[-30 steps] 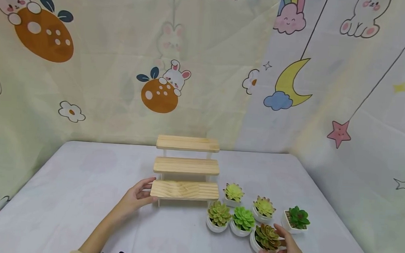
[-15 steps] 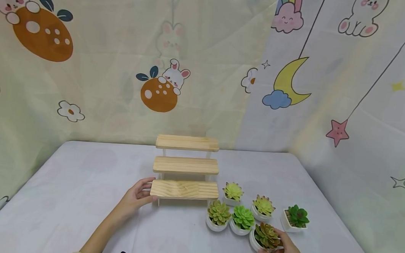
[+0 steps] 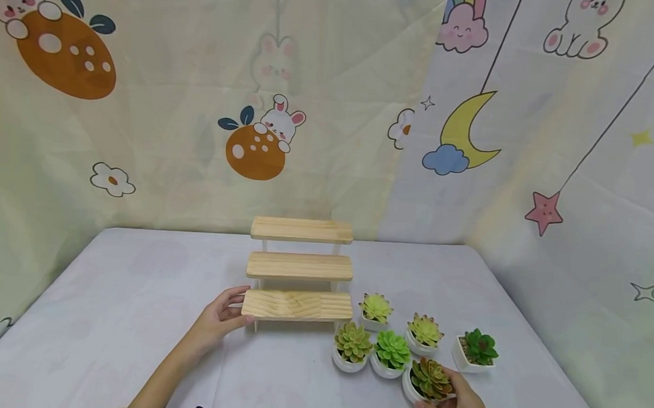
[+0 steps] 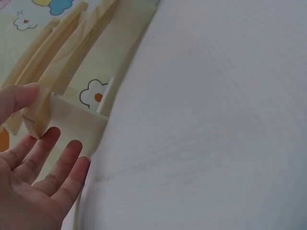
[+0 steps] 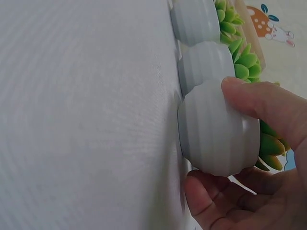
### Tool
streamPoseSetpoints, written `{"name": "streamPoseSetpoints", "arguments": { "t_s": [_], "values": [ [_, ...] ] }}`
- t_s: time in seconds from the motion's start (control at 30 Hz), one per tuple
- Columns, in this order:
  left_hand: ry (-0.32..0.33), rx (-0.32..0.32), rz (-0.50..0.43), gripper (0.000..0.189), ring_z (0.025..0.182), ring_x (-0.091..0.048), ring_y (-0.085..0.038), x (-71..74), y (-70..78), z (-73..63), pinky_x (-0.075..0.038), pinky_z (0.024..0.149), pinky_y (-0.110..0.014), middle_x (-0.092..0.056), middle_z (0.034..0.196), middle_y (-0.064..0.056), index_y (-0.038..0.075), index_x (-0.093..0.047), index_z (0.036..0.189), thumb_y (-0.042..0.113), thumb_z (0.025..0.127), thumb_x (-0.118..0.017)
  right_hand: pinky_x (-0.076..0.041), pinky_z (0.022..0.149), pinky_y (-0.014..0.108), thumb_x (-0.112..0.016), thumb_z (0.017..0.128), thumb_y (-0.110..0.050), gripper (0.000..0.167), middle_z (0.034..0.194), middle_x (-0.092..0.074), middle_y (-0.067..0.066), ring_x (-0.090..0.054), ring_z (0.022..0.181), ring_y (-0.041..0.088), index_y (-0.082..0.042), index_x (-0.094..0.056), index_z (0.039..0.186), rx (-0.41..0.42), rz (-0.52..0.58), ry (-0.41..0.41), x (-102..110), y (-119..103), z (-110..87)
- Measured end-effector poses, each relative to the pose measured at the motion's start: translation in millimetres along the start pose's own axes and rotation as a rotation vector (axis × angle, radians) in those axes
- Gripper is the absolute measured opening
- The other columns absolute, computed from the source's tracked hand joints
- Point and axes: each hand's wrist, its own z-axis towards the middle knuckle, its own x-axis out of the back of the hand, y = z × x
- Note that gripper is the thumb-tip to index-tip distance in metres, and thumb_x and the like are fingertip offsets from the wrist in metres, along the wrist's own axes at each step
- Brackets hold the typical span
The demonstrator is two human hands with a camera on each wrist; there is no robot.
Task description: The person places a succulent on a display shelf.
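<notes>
A three-tier wooden display stand (image 3: 297, 306) stands at the middle of the table. At its left end my left hand (image 3: 222, 317) pinches the lowest board, the thumb on one side and the fingers on the other; the left wrist view shows this board (image 4: 62, 67) close up. To the right of the stand, my right hand (image 3: 461, 405) grips the white ribbed pot of a potted succulent (image 3: 430, 381) with reddish-green leaves. In the right wrist view the thumb and fingers lie around that pot (image 5: 218, 132), which appears upright on the table.
Close by are several other potted succulents: a bright green one (image 3: 391, 353), an olive one (image 3: 352, 347), two yellow-green ones (image 3: 375, 311) and a dark green one (image 3: 477, 350) in a square pot. A white cloth (image 3: 150, 293) covers the table; a cartoon-printed curtain (image 3: 329, 167) hangs behind.
The view has shifted very slightly. The right hand's fingers have drawn in closer around the reddish-green succulent's pot; the left hand stays on the stand.
</notes>
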Motion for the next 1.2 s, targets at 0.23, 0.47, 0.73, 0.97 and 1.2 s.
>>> {"name": "streamPoseSetpoints", "arguments": {
  "t_s": [0.23,0.47,0.73,0.97,1.2],
  "values": [
    [-0.014,-0.022,-0.005,0.065,0.107,-0.058,-0.024,0.9,2.8,-2.1,-0.048,0.081,-0.022,-0.046,0.133,-0.019,0.005,-0.038,0.138,0.012,0.082,-0.070,-0.044,0.062,0.029,-0.078,0.070,-0.043,0.090,0.097,-0.060,0.011,-0.053,0.074,0.014,0.011,-0.038,0.130,0.010,-0.011,0.024,-0.5,-3.2,-2.6],
    [-0.036,-0.037,-0.027,0.064,0.114,-0.054,-0.031,3.1,2.9,-4.1,-0.048,0.084,-0.025,-0.044,0.134,-0.018,0.005,-0.037,0.138,0.013,0.083,-0.069,-0.043,0.061,0.028,-0.078,0.070,-0.042,0.088,0.094,-0.060,0.008,-0.051,0.074,0.014,0.012,-0.039,0.128,0.021,-0.041,0.036,-0.1,-3.2,-3.5],
    [-0.026,-0.040,-0.028,0.064,0.115,-0.053,-0.033,2.1,2.5,-3.9,-0.048,0.083,-0.024,-0.044,0.134,-0.017,0.004,-0.039,0.137,0.012,0.082,-0.070,-0.046,0.063,0.028,-0.077,0.072,-0.040,0.087,0.095,-0.062,0.008,-0.056,0.077,0.014,0.013,-0.038,0.129,0.031,-0.043,0.041,9.0,-6.7,-9.5],
    [-0.034,-0.042,-0.022,0.063,0.115,-0.054,-0.032,1.4,0.6,-4.2,-0.048,0.084,-0.025,-0.045,0.132,-0.018,0.005,-0.039,0.137,0.014,0.082,-0.070,-0.049,0.067,0.029,-0.075,0.075,-0.038,0.081,0.110,-0.060,0.015,-0.059,0.085,0.017,0.009,-0.040,0.130,0.126,-0.065,0.057,20.5,-22.6,-19.7],
    [-0.018,-0.052,-0.016,0.063,0.114,-0.054,-0.030,1.0,0.8,-4.5,-0.048,0.083,-0.023,-0.046,0.132,-0.017,0.005,-0.039,0.137,0.014,0.083,-0.070,-0.051,0.079,0.041,-0.075,0.073,-0.045,0.087,0.128,-0.049,0.028,-0.058,0.101,0.029,0.009,-0.039,0.131,0.220,-0.107,0.057,25.7,-49.0,-27.4]
  ]
}}
